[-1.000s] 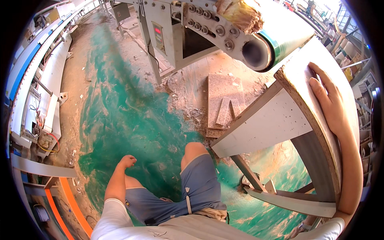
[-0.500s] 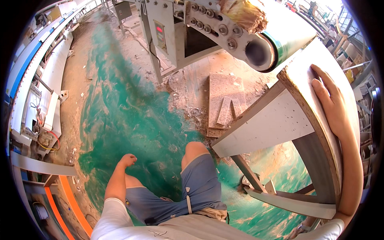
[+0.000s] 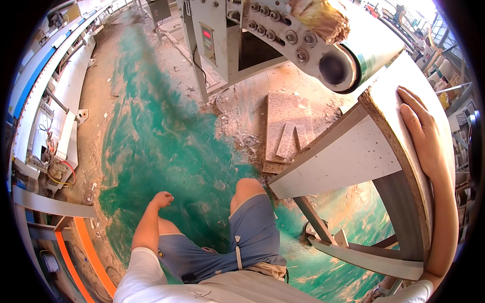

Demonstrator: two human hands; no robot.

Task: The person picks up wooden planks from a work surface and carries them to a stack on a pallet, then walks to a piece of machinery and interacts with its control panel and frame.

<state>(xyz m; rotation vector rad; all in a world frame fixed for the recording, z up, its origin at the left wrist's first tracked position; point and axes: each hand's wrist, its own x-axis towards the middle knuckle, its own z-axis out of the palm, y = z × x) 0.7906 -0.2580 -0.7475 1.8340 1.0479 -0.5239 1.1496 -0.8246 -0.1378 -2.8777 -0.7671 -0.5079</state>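
Observation:
My right hand (image 3: 423,136) lies flat on the pale top of a work table (image 3: 391,83) at the right, fingers stretched toward the far end. Bare chipboard shows along the table's worn edge, and pale panels and legs stand beneath it. My left hand (image 3: 161,200) hangs over the green floor (image 3: 166,151) beside my left knee. Its fingers curl in loosely, with nothing visible in them and nothing touching them.
Beyond the table is a conveyor frame with a bolted side plate (image 3: 280,30), a green-belted roller (image 3: 374,65) and a crumpled yellowish bundle (image 3: 323,20). Chipboard pieces (image 3: 288,113) lie on the dusty floor. A long machine (image 3: 58,91) and orange bars (image 3: 93,257) line the left.
The view has shifted a little, so the conveyor and table sit slightly farther right in the picture. My right hand stays on the table top; my left hand still hangs in about the same place.

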